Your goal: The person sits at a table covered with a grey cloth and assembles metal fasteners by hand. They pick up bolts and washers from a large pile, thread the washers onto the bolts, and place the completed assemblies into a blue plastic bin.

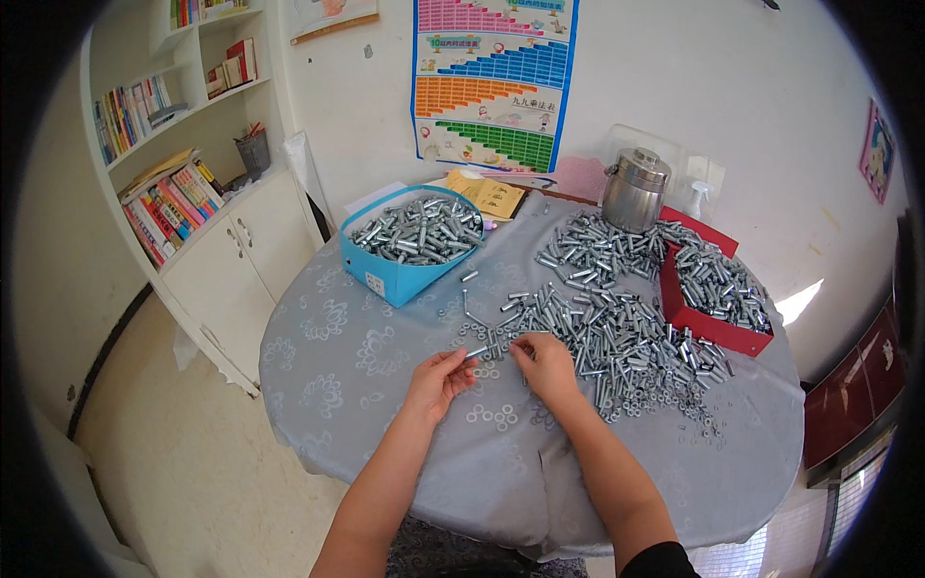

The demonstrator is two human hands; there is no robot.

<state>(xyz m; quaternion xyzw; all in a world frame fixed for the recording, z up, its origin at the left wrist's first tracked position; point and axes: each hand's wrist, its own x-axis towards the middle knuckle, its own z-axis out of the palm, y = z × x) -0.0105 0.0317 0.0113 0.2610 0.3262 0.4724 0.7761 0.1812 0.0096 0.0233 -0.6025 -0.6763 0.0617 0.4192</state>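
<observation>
The left hand point(438, 379) pinches 1 small metal bolt point(478, 352) over the grey tablecloth point(366, 337). The right hand point(545, 364) has its fingers closed on a small part beside the big pile of bolts point(617, 332). Keep the bolt steady so nothing slips.

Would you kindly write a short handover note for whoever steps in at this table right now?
Left hand: pinching a small silver metal bolt.
Right hand: fingertips at the edge of the loose heap of silver bolts.
Done: blue cardboard box filled with metal pieces.
Left: the heap, the red cardboard box holding more, and flat steel washers scattered on the grey patterned tablecloth.
</observation>
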